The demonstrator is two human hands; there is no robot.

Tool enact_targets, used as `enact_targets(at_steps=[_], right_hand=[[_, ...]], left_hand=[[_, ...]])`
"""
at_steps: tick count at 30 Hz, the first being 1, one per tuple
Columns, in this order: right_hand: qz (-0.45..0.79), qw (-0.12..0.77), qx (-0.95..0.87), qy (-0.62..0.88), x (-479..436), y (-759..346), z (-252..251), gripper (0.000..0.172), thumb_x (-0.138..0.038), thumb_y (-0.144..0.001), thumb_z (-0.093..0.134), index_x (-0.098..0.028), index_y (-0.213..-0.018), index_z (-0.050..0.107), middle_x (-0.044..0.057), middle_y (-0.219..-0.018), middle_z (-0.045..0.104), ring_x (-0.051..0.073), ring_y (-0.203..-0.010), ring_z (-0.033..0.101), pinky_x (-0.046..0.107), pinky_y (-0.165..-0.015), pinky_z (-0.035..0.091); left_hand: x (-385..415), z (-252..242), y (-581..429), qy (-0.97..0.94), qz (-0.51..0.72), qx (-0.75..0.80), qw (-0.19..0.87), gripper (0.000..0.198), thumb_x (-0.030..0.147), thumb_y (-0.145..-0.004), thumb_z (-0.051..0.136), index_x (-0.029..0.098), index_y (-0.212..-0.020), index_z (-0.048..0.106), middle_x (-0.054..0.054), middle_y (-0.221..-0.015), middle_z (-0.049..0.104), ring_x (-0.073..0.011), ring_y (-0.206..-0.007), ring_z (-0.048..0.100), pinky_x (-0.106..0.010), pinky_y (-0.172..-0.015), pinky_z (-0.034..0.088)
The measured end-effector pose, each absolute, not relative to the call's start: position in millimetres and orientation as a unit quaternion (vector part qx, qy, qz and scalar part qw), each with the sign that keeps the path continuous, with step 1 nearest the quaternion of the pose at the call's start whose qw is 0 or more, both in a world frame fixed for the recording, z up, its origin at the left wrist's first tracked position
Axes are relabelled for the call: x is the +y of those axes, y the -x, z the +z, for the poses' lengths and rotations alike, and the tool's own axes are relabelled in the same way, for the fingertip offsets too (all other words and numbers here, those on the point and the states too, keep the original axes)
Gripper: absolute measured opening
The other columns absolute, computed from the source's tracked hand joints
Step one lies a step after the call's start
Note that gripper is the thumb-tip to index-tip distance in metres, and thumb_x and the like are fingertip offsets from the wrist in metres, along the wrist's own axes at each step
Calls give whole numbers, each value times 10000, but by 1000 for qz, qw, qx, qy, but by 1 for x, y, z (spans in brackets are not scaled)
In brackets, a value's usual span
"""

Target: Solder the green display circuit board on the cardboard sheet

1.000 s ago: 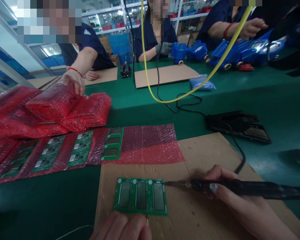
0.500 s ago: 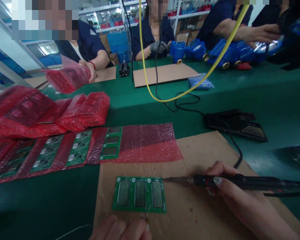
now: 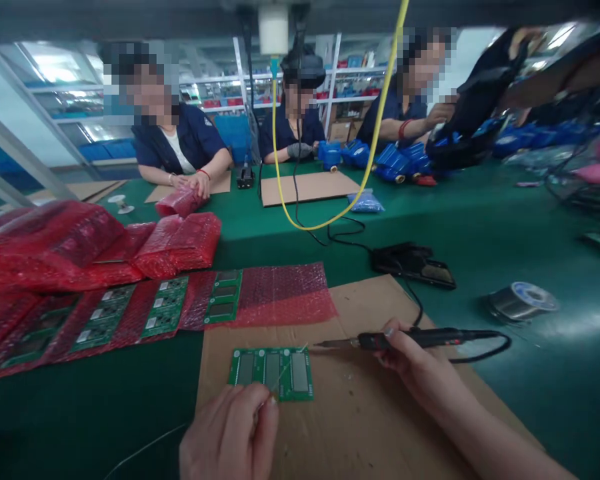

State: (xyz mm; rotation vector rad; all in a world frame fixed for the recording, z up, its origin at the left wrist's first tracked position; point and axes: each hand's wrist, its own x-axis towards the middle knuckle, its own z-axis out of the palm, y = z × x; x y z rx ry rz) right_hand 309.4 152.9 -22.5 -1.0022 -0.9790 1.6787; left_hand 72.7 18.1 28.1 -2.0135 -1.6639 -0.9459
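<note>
A green circuit board (image 3: 271, 372) with three grey display panels lies on a brown cardboard sheet (image 3: 360, 413). My right hand (image 3: 410, 363) grips a black soldering iron (image 3: 420, 339), its metal tip pointing left at the board's top right corner. My left hand (image 3: 233, 437) sits just below the board and pinches a thin solder wire (image 3: 285, 370) that runs up across the board toward the iron's tip.
More green boards (image 3: 163, 308) lie on red bubble wrap (image 3: 285, 293) to the left, beside stacked red bubble-wrap packs (image 3: 80, 243). A solder spool (image 3: 523, 300) and a black stand (image 3: 413, 263) sit on the green table. Three people work across it; a yellow hose (image 3: 330, 217) hangs down.
The camera tilted up and back, showing more of the room. My left hand has lifted the solder wire over the board toward the iron tip. The person opposite set a red pack down.
</note>
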Motion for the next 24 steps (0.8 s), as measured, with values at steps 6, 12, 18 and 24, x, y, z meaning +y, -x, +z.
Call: enact_targets(at_steps=[6, 12, 18, 24], right_hand=[[667, 495, -353, 431, 155, -313, -27, 447, -466, -527, 874, -167, -662, 571, 29, -652, 605, 149, -548, 558, 210, -453, 471], [675, 488, -385, 398, 165, -314, -25, 412, -412, -577, 877, -144, -714, 597, 63, -693, 641, 126, -558, 558, 173, -455, 459], [672, 490, -403, 382, 167, -313, -26, 432, -453, -602, 868, -128, -726, 612, 66, -670, 636, 118, -549, 551, 169, -460, 449], [668, 494, -394, 393, 164, -308, -29, 381, -364, -583, 872, -135, -705, 594, 54, -646, 623, 132, -543, 546, 196, -470, 447]], left_hand=[[15, 24, -73, 684, -401, -577, 196, 132, 165, -952, 429, 173, -861, 524, 14, -708, 546, -99, -636, 535, -221, -626, 408], [12, 36, -66, 663, -408, -582, 234, 112, 96, -900, 512, 189, -866, 563, -17, -853, 536, -143, -808, 534, -272, -757, 431], [8, 55, -65, 665, -420, -576, 223, 120, 113, -927, 477, 184, -851, 535, 23, -753, 540, -104, -693, 543, -228, -643, 413], [17, 41, -73, 666, -400, -588, 224, 138, 158, -934, 464, 183, -822, 541, 18, -697, 511, -105, -648, 535, -217, -587, 407]])
